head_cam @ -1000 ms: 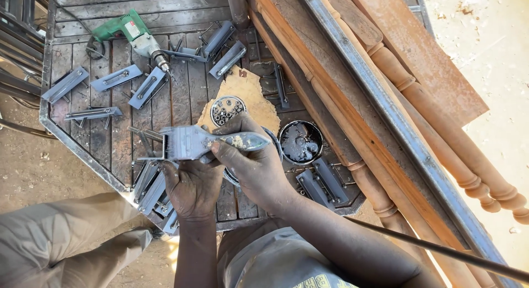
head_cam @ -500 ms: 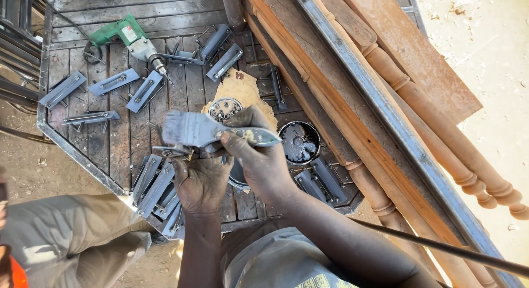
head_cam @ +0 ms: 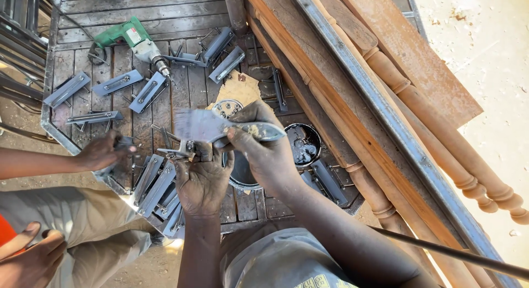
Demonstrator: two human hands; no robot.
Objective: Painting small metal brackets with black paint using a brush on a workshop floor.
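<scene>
Your left hand is closed around a grey metal bracket, holding it above the wooden pallet. Your right hand grips a paintbrush lying across the bracket's right end. Just beyond sits a black paint tin. More brackets and a green drill lie on the slats. Another person's hand reaches in from the left.
</scene>
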